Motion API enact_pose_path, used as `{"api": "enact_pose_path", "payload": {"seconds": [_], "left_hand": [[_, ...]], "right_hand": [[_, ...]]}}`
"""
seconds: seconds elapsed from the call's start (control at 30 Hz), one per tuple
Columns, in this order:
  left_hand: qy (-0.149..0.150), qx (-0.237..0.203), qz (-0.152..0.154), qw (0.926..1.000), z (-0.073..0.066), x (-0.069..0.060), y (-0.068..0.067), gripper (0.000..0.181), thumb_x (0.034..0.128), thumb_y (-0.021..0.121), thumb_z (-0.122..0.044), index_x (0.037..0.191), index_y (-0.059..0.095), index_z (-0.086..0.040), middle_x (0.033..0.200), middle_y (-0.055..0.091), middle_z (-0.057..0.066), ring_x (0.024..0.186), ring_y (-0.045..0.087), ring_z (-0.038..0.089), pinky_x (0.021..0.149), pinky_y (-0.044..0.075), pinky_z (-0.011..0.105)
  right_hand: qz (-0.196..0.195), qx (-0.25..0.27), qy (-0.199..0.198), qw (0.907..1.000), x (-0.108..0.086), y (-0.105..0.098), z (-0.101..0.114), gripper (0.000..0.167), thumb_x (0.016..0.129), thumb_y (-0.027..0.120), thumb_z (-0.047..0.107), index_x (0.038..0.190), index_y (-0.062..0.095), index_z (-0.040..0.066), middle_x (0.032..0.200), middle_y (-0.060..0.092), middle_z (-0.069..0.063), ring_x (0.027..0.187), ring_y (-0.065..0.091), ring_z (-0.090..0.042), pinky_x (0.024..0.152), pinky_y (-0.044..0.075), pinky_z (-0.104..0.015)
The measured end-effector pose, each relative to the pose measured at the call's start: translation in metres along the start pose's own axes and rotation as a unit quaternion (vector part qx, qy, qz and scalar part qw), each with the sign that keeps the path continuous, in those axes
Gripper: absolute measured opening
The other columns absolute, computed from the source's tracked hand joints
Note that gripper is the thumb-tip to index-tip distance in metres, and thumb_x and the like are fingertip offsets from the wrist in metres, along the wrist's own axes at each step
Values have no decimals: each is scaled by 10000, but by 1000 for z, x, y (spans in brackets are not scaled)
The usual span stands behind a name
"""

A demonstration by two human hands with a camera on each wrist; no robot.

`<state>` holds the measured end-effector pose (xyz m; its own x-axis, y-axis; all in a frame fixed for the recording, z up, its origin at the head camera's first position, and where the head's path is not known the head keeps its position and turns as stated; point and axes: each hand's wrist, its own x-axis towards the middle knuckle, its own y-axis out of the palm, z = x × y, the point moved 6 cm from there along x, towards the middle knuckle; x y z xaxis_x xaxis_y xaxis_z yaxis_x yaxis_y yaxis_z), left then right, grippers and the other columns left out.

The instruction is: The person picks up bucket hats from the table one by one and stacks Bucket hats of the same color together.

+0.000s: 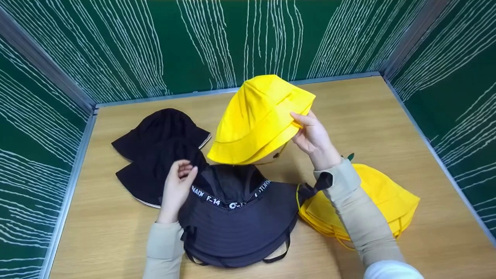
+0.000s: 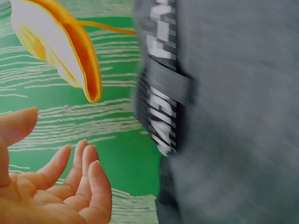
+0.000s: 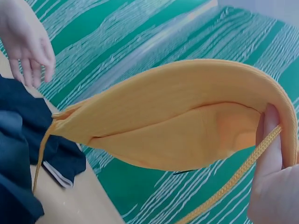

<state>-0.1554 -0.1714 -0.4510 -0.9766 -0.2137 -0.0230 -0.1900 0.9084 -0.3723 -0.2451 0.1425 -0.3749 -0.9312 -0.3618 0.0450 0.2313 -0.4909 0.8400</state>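
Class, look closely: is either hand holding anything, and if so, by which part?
The right hand holds the raised yellow hat by its brim; the left hand holds nothing.

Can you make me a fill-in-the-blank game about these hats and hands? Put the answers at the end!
1. The right hand holds up a hat whose colour is ____.
2. The left hand is holding ____.
3. In the head view, the black hats lie on the ____ (left or right) side of the lettered hat.
4. Pale lines run down walls whose colour is ____.

Missing words: yellow; nothing; left; green.
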Motion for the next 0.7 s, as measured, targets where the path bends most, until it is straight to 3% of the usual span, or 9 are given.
{"api": "enact_pose_path", "payload": {"seconds": [0.13, 0.3, 0.4, 0.5, 0.57, 0.7], "left_hand": [[-159, -358, 248, 9989, -9, 8, 10, 394, 933, 570, -116, 1260, 458, 72, 1241, 531, 266, 1142, 529, 352, 994, 409, 407], [-285, -869, 860, 9921, -17, 16, 30, 466, 960, 531, -142, 1335, 390, 98, 1362, 434, 287, 1270, 431, 377, 1088, 328, 454], [-285, -1234, 1203, 9846, -25, 19, 41, 448, 973, 503, -130, 1340, 395, 103, 1319, 486, 289, 1200, 496, 334, 1050, 377, 405], [-317, -1564, 1354, 9779, -32, 22, 50, 400, 973, 502, -118, 1306, 445, 96, 1211, 576, 271, 1030, 582, 235, 930, 457, 312], [-373, -1782, 1325, 9743, -36, 24, 54, 361, 966, 514, -97, 1268, 477, 96, 1140, 617, 247, 930, 603, 174, 846, 484, 257], [-445, -1946, 1039, 9744, -39, 26, 56, 271, 944, 553, -77, 1164, 539, 80, 984, 665, 151, 796, 612, 129, 721, 509, 226]], "right_hand": [[449, 40, 102, 9989, -9, 13, 0, 305, 978, 315, -79, 1249, 389, 39, 1145, 565, -171, 1011, 652, -295, 844, 528, -400], [867, 126, 167, 9960, -18, 25, 0, 295, 968, 355, -91, 1226, 439, 24, 1146, 581, -180, 1025, 648, -308, 854, 523, -409], [1020, 157, 189, 9945, -21, 29, 0, 305, 971, 339, -93, 1232, 451, 20, 1158, 575, -181, 1040, 638, -311, 862, 517, -412], [955, 108, 135, 9953, -22, 28, 1, 314, 972, 338, -93, 1233, 463, 26, 1161, 572, -177, 1046, 636, -309, 858, 519, -410], [891, 71, 68, 9960, -23, 26, 3, 310, 968, 348, -95, 1226, 472, 25, 1157, 574, -176, 1043, 638, -309, 851, 522, -409], [874, 8, -46, 9962, -25, 21, 8, 315, 959, 371, -100, 1227, 482, 23, 1162, 578, -178, 1050, 635, -309, 854, 521, -413]]}}
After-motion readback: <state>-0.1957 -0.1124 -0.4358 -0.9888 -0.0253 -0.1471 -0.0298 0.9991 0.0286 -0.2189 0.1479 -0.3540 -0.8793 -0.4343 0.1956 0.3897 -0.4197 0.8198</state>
